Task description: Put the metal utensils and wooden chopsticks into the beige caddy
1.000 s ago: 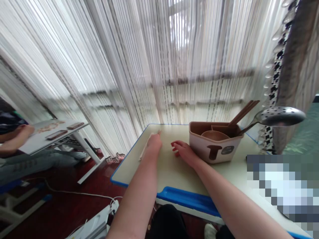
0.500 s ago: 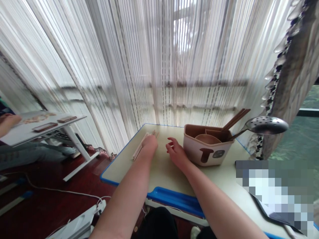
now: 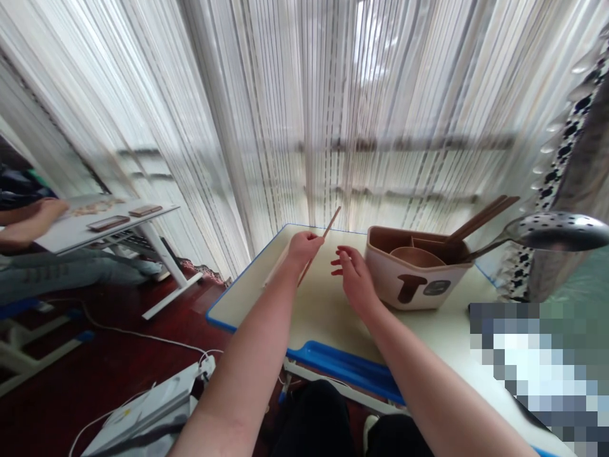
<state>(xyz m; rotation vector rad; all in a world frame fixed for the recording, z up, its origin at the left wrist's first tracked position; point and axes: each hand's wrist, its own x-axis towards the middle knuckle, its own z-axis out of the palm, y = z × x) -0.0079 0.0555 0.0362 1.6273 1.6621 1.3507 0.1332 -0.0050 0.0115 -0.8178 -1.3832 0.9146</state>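
My left hand [image 3: 302, 249] is closed around a thin wooden chopstick [image 3: 332, 220], which slants up and away above the table. Under that hand, partly hidden by it, light-coloured sticks [image 3: 272, 275] lie on the cream tabletop [image 3: 247, 304]. My right hand [image 3: 356, 279] hovers with its fingers apart and holds nothing, just left of a brown-and-white utensil holder [image 3: 387, 282]. Inside the holder stand a slotted spoon [image 3: 559, 231] with a perforated metal head, brown wooden handles [image 3: 485, 218] and a round brown bowl [image 3: 419, 256].
A blue tray edge [image 3: 347, 368] runs along the table's front. At right lies a blurred-out device [image 3: 537, 374]. Another table [image 3: 80, 225] at left holds small trays, with a person's arm [image 3: 35, 219] over it. Cables [image 3: 143, 336] cross the floor, and curtains [image 3: 266, 114] hang behind.
My left hand has risen off the sticks on the table and now holds up a chopstick. My right hand stays open beside the holder. The view has shifted slightly left.
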